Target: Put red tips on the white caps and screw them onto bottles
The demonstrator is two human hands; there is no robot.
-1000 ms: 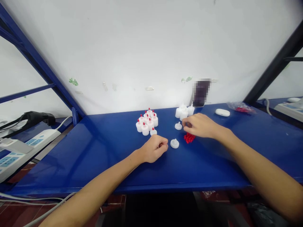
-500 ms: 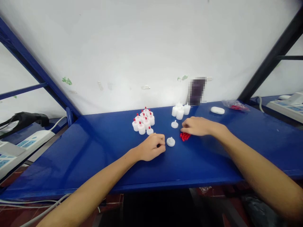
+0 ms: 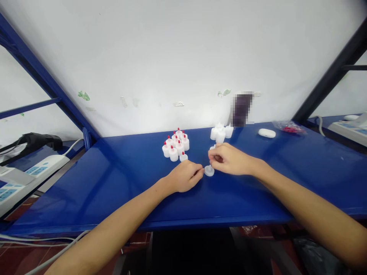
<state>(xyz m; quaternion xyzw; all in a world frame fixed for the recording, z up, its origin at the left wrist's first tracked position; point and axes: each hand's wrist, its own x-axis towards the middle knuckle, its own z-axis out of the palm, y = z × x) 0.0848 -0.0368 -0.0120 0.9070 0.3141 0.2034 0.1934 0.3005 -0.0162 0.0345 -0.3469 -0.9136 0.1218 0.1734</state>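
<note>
A white round cap with an upright nozzle [image 3: 209, 171] lies on the blue table between my hands. My left hand [image 3: 185, 176] is closed, its fingertips at the left rim of this cap; whether they grip it I cannot tell. Right above the nozzle, my right hand [image 3: 231, 159] is pinched, and anything between its fingertips is too small to make out. Partly behind the right fingers is a second white nozzle cap [image 3: 212, 148]. Several white pieces with red tips [image 3: 173, 154] stand grouped beyond my left hand, with a red-tipped nozzle cap [image 3: 183, 156] nearest it.
Several plain white pieces [image 3: 220, 135] cluster near the wall. Further right on the blue table [image 3: 129, 164] are a white oval case [image 3: 267, 133] and a clear bag with red bits [image 3: 290, 128]. A white power strip [image 3: 34, 173] lies at the left.
My right hand has moved left and nearer, from the pile of red pieces to the nozzle cap, and now hides the pile. My left fingertips have closed in to the cap's rim.
</note>
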